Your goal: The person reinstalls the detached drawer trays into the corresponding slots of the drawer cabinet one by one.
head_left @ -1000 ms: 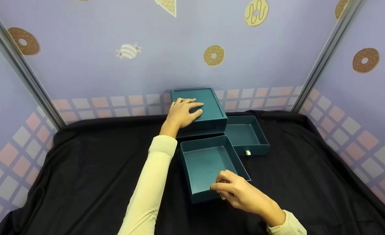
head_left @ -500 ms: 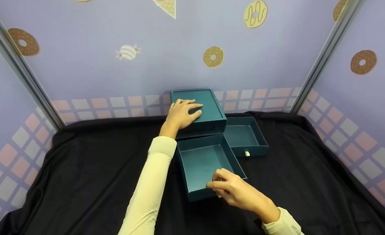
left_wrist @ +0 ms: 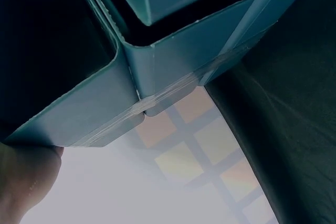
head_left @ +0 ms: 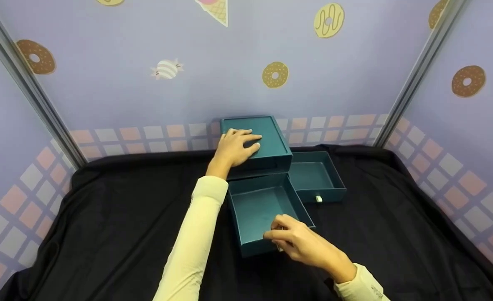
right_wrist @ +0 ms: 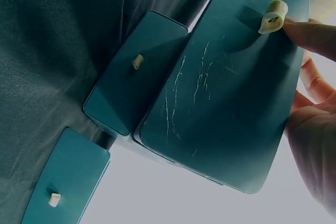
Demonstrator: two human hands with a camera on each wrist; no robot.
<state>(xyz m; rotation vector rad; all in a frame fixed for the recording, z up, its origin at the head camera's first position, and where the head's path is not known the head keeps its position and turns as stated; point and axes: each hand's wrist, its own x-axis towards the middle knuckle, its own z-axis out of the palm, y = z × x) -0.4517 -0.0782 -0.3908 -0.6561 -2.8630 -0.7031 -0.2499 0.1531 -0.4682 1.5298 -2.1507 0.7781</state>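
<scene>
Right hand point(head_left: 307, 243): I note fingers pinching the pull tab point(right_wrist: 276, 13) of the front drawer point(head_left: 257, 248), drawn out before the cabinet point(head_left: 271, 133). Left hand point(head_left: 236, 148): fingers spread atop it. Side drawer point(head_left: 330, 195) also out; I judge closing neither done.

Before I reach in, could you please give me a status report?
Left hand on cabinet. Right hand gripping near drawer, which stands open. Possible obstacle: side drawer, open at right.
</scene>
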